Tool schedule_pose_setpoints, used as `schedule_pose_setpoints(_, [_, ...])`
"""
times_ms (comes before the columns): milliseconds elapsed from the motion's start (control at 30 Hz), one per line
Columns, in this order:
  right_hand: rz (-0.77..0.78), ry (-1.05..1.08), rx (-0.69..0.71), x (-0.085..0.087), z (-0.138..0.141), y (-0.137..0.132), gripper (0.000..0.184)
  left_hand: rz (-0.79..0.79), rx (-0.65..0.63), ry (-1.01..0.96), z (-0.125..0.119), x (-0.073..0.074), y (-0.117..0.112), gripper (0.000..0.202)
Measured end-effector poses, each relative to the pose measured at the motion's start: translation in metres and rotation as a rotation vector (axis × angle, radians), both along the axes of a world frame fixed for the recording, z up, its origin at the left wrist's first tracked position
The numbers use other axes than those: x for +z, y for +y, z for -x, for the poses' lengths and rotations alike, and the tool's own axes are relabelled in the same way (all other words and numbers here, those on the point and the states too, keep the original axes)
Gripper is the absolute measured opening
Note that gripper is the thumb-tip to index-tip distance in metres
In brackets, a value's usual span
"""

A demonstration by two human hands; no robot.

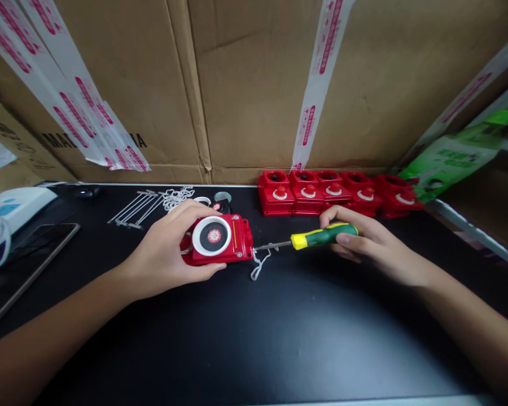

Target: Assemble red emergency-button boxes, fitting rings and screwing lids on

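Observation:
My left hand (169, 254) is closed round a small red box (241, 237) with a white ring and a dark round centre on its face. In my right hand (364, 239) is a screwdriver (324, 235) with a green and yellow handle, its shaft pointing left. The screwdriver's tip meets the right end of the red box; what it touches exactly is too small to tell. From that same end a white cord (260, 266) hangs in a loop over the black table (254, 338).
Several similar red boxes (275, 194) stand in a row at the back right, beside a green bottle (452, 160). Thin metal rods (135, 207), a white chain or cord pile (178, 196) and a tape roll (222, 197) lie behind my left hand. A phone (29, 265) lies at left. Cardboard (254, 84) walls the back.

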State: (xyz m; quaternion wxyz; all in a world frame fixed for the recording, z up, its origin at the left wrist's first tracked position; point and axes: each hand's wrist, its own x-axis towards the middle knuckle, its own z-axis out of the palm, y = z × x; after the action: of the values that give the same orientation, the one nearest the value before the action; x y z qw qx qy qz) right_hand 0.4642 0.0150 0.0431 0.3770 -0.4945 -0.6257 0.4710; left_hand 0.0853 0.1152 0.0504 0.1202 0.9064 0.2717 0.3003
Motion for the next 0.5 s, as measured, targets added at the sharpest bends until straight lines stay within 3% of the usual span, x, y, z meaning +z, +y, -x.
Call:
schedule_pose_setpoints(200, [0.035, -0.055, -0.05, -0.0007, -0.0019, 0.0022, 0.04, -0.036, -0.025, -0.045, -0.0012, 0.0025, -0.0025, 0.062])
schedule_pose_setpoints(367, [0.051, -0.057, -0.092, 0.0037, 0.0021, 0.0023, 0.044, -0.166, -0.024, -0.086, 0.0002, 0.0033, -0.0051, 0.061])
schedule_pose_setpoints(500, [-0.03, -0.181, -0.084, 0.0086, 0.0041, 0.0025, 0.04, -0.183, -0.012, -0.069, 0.0007, 0.0041, -0.0045, 0.06])
